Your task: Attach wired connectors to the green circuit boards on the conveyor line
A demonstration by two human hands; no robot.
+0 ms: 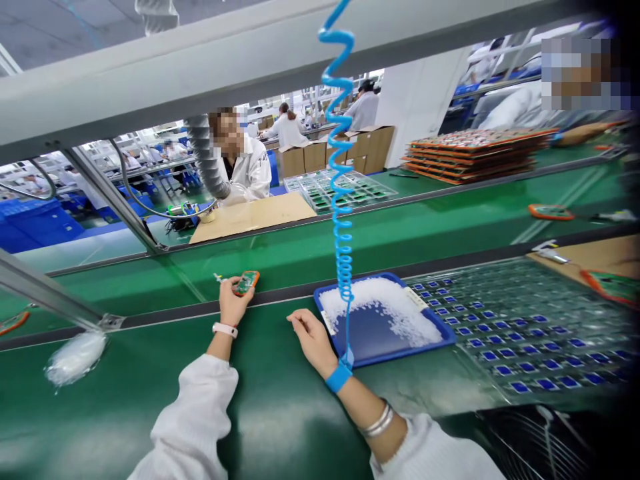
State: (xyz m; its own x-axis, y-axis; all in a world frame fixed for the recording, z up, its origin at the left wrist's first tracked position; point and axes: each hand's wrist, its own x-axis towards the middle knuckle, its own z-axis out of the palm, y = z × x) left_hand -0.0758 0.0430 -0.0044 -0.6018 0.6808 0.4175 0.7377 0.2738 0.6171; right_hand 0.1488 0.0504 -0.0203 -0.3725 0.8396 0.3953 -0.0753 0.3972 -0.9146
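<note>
The left hand [233, 301], at eleven o'clock, pinches a small orange-edged circuit board [247, 283] above the green belt [280, 257]; its fingertips are partly hidden. The right hand [314, 339], near the centre, is half open and empty, fingers loosely together, beside a blue tray [367, 335] of white bits too small to identify. A coiled blue cord [343, 220] crosses the view, its top cut off. At three o'clock, clear trays [525, 333] of blue-faced parts fade into a dark, blurred edge. At twelve, a person's face is pixelated.
</note>
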